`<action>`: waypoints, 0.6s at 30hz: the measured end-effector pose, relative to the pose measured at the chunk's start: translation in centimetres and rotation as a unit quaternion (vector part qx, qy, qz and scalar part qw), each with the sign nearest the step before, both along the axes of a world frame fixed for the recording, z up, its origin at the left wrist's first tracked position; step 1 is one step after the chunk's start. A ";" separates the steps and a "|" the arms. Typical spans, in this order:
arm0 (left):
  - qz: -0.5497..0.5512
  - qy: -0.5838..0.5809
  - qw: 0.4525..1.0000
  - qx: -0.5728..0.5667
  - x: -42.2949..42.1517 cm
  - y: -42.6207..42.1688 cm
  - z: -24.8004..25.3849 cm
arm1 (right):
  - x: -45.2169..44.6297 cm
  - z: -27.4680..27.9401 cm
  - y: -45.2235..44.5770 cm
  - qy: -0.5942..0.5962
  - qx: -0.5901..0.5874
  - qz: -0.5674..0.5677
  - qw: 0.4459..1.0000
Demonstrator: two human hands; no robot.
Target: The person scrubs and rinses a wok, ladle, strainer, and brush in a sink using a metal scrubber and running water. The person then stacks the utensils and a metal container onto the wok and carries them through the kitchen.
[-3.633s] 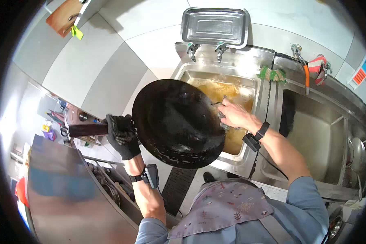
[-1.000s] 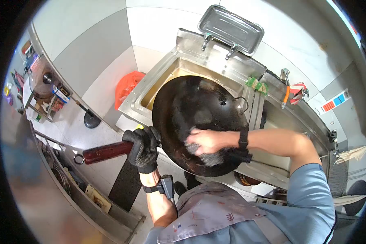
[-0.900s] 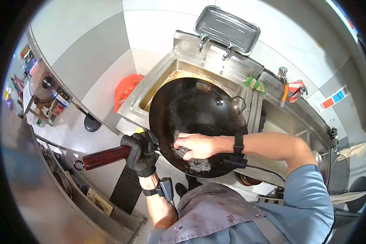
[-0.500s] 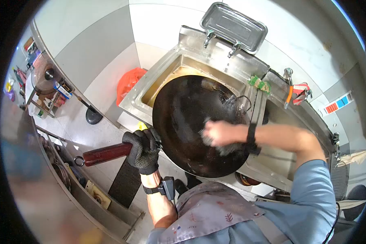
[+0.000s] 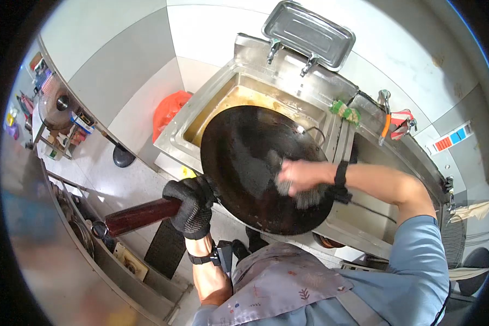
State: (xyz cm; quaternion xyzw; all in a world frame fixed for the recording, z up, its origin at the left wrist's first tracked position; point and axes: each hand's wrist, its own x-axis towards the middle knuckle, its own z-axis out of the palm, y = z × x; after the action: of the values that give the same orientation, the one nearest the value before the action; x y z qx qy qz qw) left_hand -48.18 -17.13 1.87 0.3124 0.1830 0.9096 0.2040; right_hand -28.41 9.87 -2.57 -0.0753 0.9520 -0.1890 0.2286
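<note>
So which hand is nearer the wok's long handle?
Left. The left hand grips the long handle; the right hand is off it, holding a scrubber inside the wok.

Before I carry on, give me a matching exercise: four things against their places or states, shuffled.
1. Left hand
2. Right hand
3. Red bag
4. Metal tray

A. Beside the sink
B. Bare, with a grey scouring pad
C. Behind the taps
D. Gloved, around the wok handle

Pairs: 1-D, 2-B, 3-A, 4-C
</note>
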 end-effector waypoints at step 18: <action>-0.435 -0.743 0.138 0.489 0.7 -1.7 0.3 | -2.4 -1.0 4.2 -0.039 0.183 -0.132 0.973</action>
State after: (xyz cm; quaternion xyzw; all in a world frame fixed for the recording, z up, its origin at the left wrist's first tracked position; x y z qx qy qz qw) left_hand -47.53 -18.83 2.14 -0.4534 -0.7074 0.3581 0.4072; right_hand -30.79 14.08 -3.57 0.1021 0.9622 -0.0431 0.2488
